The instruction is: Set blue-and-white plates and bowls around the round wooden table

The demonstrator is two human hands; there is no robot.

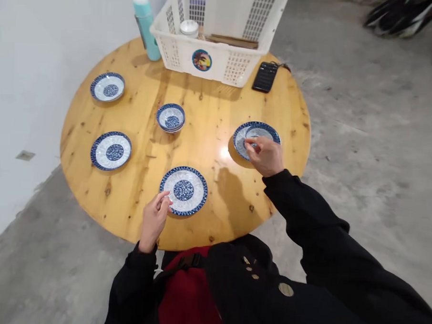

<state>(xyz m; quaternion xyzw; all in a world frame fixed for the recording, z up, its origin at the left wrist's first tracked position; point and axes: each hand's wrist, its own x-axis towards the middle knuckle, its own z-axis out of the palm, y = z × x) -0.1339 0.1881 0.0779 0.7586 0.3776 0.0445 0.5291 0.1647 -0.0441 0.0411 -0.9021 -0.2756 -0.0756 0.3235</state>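
Observation:
My right hand (267, 155) is closed on the near rim of a small blue-and-white bowl (261, 129). That bowl sits on a blue-rimmed plate (239, 134) at the table's right side, and my hand hides part of both. My left hand (155, 219) is at the left edge of the front plate (184, 190), its fingers loosely bent and apart, holding nothing; I cannot tell whether they touch the rim. A stack of matching bowls (171, 118) stands mid-table. Two more patterned dishes lie on the left: a plate (111, 151) and, farther back, a deeper dish (107, 87).
All this is on a round wooden table (198, 147). At its back stands a white plastic basket (220, 62) holding a white bowl (189, 28) and brown sticks. A turquoise bottle (146, 27) is left of it, a black phone-like object (265, 77) right. A white wall borders the left.

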